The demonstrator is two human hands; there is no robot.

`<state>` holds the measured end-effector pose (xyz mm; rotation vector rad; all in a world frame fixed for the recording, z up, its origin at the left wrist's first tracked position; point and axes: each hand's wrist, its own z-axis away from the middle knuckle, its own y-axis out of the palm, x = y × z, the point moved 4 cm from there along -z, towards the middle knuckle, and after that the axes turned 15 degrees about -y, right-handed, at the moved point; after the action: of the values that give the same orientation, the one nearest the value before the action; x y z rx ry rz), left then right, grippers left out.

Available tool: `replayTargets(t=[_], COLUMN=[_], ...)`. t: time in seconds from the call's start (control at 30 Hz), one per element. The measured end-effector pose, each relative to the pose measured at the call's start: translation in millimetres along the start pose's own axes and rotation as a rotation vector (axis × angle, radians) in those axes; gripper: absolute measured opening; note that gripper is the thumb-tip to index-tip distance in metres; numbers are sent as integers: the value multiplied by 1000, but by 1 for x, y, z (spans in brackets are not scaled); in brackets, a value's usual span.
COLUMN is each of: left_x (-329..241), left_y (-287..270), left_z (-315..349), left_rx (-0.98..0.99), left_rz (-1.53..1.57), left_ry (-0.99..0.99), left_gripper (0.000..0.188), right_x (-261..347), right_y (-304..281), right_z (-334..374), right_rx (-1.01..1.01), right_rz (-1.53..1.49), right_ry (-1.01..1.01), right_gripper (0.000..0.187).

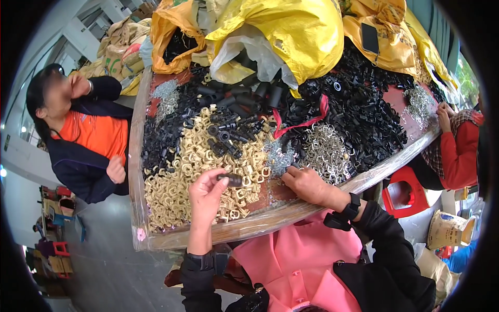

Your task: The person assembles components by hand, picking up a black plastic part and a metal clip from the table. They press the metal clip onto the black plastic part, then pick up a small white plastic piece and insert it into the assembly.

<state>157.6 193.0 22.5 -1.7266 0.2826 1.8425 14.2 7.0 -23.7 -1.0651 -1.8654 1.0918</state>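
My left hand (207, 193) pinches a short black tubular part (230, 180) between thumb and fingers, above a heap of beige plastic clips (171, 192). My right hand (306, 185) is closed, knuckles up, at the near edge of a small pile of grey metal bits (279, 158). Whatever its fingertips grip is hidden. Beyond it lies a pile of silver metal U-shaped clips (326, 151). Several black fittings (226, 137) rest on top of the beige heap.
Black plastic parts (364, 114) cover much of the wood-edged table (223, 231). Yellow sacks (291, 31) and a phone (369, 38) lie at the far side. One person (86, 125) sits at left; another, in red sleeves (460, 156), works at right beside a red stool (403, 193).
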Motion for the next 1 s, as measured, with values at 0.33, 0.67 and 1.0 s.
replayTargets(t=[0.33, 0.67, 1.0], left_x=[28, 41, 29], left_y=[67, 122, 134], left_z=[21, 29, 40], left_rx=[352, 359, 481], left_rz=[539, 941, 741], left_ry=[-362, -608, -474], left_gripper=[16, 23, 24], right_x=[19, 38, 17], right_y=[-44, -36, -30], right_z=[-14, -7, 19], right_rx=[-205, -179, -340], right_rz=[-759, -422, -1080], right_ry=[365, -18, 358], right_gripper=[6, 8, 7])
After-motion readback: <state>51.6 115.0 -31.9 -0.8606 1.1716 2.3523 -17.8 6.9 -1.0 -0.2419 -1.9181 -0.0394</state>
